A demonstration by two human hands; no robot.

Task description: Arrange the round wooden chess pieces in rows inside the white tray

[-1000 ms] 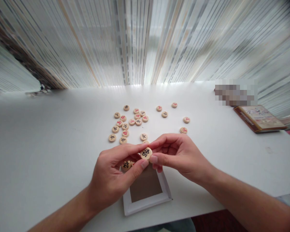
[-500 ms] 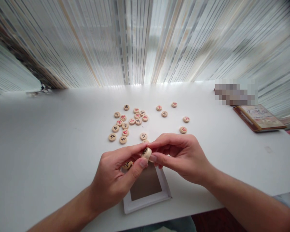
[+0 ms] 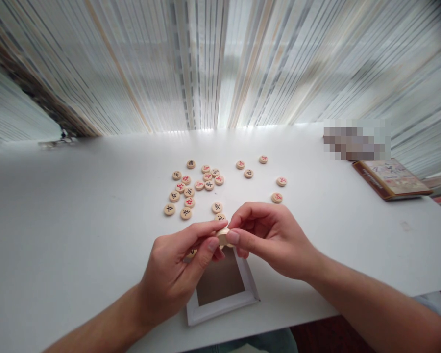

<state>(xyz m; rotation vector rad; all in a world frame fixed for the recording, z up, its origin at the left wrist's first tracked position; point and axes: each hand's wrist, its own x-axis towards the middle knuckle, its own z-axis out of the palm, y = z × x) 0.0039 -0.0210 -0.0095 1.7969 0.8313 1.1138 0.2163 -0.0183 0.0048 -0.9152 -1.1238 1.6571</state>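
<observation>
Striped sheer curtain (image 3: 202,63) hangs along the back edge of your smooth white desk (image 3: 95,211). Near its front edge, you hold one xiangqi piece (image 3: 223,237) above the far part of an open white tray (image 3: 224,305). It is a round wooden disc, equal every way across, tilted so its plain, pale side faces you. Your left hand (image 3: 178,264) and right hand (image 3: 275,240) both pinch it between thumb and fingers. The tray's brown floor lies inside folded white walls; its sides run from the front edge toward the back, slightly skewed. Other xiangqi pieces (image 3: 209,185), marked in red or black, spread between your hands and the back edge. A flat printed box (image 3: 393,177) sits by the right edge, well apart from your right hand.
</observation>
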